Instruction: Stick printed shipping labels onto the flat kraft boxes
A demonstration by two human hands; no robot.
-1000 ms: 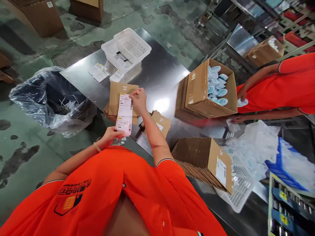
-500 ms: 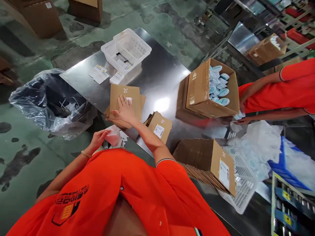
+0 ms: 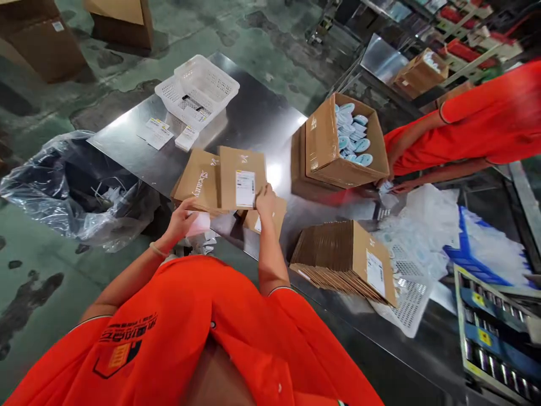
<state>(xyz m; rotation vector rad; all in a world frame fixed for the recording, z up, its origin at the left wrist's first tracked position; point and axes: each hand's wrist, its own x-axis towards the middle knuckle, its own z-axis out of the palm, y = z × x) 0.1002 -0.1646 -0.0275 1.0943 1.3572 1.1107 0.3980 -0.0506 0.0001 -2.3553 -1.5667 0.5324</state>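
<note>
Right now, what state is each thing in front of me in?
Left hand, closed on a pink sheet.
Right hand, closed on a labelled cardboard piece.
Carton, open, holding many round-printed packets.
White basket, upright, a few things inside.
Plastic bag, open, loose scraps inside.
Cardboard row, leaning, end piece labelled.

Label print (image 3: 245, 189) illegibly small

Packing area of a whse, by the look of it
My metal table (image 3: 262, 115) has cardboard mailers (image 3: 323, 254) w/ shipping labels; big ctns (image 3: 44, 42) on bare, stained floor (image 3: 127, 73).
</note>
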